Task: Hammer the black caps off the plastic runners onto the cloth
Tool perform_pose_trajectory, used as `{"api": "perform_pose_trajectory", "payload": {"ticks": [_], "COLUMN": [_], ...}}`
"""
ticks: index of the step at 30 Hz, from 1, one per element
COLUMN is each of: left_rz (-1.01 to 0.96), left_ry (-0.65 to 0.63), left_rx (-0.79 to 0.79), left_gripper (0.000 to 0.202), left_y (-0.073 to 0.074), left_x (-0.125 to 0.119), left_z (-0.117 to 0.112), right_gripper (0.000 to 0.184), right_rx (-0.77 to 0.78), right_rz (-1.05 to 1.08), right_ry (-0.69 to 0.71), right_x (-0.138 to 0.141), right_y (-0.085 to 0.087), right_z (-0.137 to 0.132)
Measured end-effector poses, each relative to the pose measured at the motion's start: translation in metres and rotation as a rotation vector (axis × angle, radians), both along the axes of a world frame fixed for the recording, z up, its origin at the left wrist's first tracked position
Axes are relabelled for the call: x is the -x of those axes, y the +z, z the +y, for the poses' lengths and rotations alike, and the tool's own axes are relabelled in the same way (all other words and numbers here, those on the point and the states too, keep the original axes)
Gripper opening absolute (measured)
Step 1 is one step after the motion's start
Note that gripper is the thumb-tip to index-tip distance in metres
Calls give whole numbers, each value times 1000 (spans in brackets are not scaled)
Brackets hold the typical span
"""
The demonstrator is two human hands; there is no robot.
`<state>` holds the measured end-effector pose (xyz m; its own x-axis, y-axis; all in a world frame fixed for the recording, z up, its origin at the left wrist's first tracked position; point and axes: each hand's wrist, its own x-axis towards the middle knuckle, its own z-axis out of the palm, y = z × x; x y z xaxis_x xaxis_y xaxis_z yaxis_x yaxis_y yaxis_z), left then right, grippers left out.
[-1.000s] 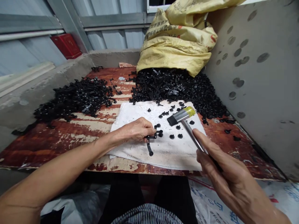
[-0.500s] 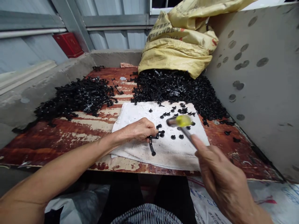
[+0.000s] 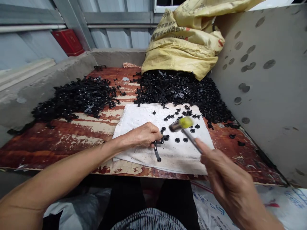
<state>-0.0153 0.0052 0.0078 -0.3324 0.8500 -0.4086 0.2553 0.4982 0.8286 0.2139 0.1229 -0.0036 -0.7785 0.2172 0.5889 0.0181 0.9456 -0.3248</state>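
Note:
My left hand (image 3: 149, 135) is closed on a black jointed plastic bracket (image 3: 157, 152), pressing it down on a folded white cloth (image 3: 136, 159). One curved arm of the bracket sticks out toward me, ending in a round tip. In my right hand (image 3: 227, 175) is a hammer (image 3: 181, 124) with a yellow end and a metal shaft, held by its handle. Its head is blurred and hangs over the cloth, just right of the bracket and apart from it. Several small black round-headed pegs (image 3: 177, 140) lie scattered on the cloth around the hammer head.
A heap of black brackets (image 3: 79, 97) lies at the left on the worn red board (image 3: 72, 147). At the back, a yellow woven sack (image 3: 179, 57) spills a large pile of black parts (image 3: 168, 88). A grey spotted panel (image 3: 266, 95) stands at the right.
The hammer head has shifted slightly left and tilted. My left hand stays in place on the bracket, whose curved arm has moved a little. The camera view has shifted slightly.

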Motion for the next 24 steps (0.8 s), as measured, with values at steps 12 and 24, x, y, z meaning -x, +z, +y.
{"api": "perform_pose_trajectory", "payload": {"ticks": [12, 24], "left_rz": [-1, 163], "left_ry": [-18, -193], "left_rx": [28, -188], "left_gripper": [24, 24], "left_y": [-1, 21], "left_x": [6, -24], "left_z": [-3, -17], "right_gripper": [43, 24], "right_rx": [183, 917], "right_rz": [-99, -222], "right_ry": [20, 77], "right_x": [0, 45], "right_y": [-7, -1], "right_z": [-1, -16]}}
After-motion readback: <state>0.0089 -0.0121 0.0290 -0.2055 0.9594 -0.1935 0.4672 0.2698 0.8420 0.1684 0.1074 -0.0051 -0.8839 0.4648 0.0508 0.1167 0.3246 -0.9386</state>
